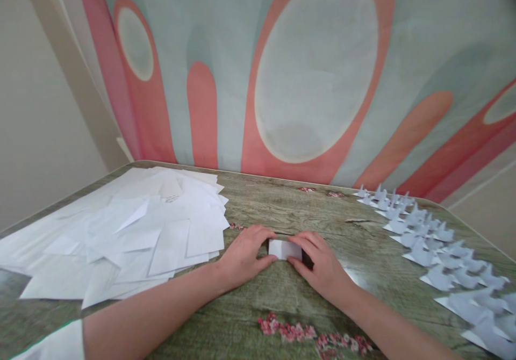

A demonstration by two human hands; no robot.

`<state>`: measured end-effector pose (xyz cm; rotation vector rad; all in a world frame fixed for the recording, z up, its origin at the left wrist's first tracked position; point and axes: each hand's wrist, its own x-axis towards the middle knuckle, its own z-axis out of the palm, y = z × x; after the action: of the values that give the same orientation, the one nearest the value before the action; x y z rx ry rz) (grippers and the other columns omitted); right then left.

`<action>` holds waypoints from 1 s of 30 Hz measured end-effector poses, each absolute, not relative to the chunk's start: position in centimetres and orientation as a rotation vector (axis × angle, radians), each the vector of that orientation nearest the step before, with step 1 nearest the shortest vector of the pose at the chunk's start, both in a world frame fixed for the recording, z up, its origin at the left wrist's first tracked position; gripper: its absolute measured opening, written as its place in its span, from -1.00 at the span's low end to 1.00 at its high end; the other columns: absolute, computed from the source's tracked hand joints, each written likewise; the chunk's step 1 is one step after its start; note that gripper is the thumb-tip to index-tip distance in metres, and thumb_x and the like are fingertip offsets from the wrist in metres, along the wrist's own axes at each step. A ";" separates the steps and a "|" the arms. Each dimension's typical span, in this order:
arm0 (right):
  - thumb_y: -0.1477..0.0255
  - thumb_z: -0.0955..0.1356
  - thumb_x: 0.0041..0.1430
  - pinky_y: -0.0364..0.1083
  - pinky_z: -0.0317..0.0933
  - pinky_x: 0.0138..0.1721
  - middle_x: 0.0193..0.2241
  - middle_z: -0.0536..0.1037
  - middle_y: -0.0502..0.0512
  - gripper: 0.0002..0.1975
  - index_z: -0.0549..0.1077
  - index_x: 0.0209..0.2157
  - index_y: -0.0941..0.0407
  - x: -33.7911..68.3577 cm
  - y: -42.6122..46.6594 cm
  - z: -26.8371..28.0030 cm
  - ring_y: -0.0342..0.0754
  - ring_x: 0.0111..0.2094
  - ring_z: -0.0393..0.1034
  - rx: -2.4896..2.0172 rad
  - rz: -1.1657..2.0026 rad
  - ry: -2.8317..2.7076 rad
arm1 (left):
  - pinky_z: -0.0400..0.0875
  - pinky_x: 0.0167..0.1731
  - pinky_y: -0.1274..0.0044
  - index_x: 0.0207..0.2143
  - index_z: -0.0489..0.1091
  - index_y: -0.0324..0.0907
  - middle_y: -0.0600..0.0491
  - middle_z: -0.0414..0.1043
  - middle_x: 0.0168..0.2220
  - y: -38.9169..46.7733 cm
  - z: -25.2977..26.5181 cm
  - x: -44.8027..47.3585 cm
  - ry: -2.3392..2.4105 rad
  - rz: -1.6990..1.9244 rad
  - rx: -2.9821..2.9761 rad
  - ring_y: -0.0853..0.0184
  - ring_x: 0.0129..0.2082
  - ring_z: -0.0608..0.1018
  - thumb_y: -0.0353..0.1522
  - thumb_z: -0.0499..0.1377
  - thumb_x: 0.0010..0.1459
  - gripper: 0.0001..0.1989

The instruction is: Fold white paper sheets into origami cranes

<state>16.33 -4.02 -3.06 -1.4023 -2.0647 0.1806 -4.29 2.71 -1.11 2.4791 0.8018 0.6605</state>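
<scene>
Against a wall covering [314, 70] of pink, coral and grey-blue shapes stands a wood-grain table [266, 204], its left side spread with an overlapping heap of white paper sheets [133, 231]. Next to the right, the left hand [244, 255] pinches one end of a small folded white paper [285, 249] between thumb and fingers, above printed pink blossoms [288, 331] nearer the viewer. Gripping the paper's other end is the right hand [320, 263], with rows of pointed folded-paper figures [421, 255] along the table's right side.

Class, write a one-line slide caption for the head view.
Left hand and right hand hold a small paper between piled sheets and rows of folded paper figures.
</scene>
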 end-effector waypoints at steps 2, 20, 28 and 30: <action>0.46 0.32 0.10 0.07 0.18 -0.10 -0.18 0.37 0.15 -0.69 0.31 -0.08 0.11 16.3 -4.1 -3.0 0.04 -0.13 0.24 -1.398 0.149 -2.084 | 0.25 -0.10 0.42 -0.19 0.31 -0.16 0.01 0.36 -0.20 2.7 -1.0 -4.3 0.775 0.651 2.468 0.26 -0.15 0.37 -0.38 0.21 0.02 -0.74; 0.52 0.29 0.11 0.06 0.21 -0.15 -0.25 0.44 0.14 -0.77 0.38 -0.15 0.11 15.6 -4.4 -2.0 0.03 -0.14 0.28 -1.278 -0.160 -2.192 | 0.30 -0.23 0.55 -0.16 0.30 -0.17 0.03 0.31 -0.23 1.7 0.0 -4.2 0.681 0.661 2.438 0.37 -0.24 0.38 -0.47 0.08 0.10 -0.79; 0.53 0.28 0.13 0.06 0.20 -0.15 -0.26 0.44 0.14 -0.83 0.39 -0.20 0.12 15.5 -4.5 -1.9 0.03 -0.15 0.28 -1.243 -0.190 -2.189 | 0.30 -0.24 0.56 -0.19 0.31 -0.17 0.04 0.33 -0.26 1.6 0.2 -4.2 0.675 0.660 2.456 0.38 -0.27 0.40 -0.42 0.09 0.12 -0.83; 0.53 0.29 0.12 0.06 0.20 -0.14 -0.26 0.45 0.13 -0.83 0.39 -0.21 0.12 15.4 -4.5 -1.8 0.02 -0.15 0.28 -1.241 -0.194 -2.193 | 0.31 -0.24 0.56 -0.20 0.31 -0.18 0.04 0.33 -0.26 1.6 0.3 -4.2 0.678 0.652 2.457 0.38 -0.27 0.40 -0.40 0.08 0.13 -0.84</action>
<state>15.42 -4.54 -1.81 -1.2412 -2.1934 -0.1940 -4.17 1.60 0.34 2.4571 0.6783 0.6518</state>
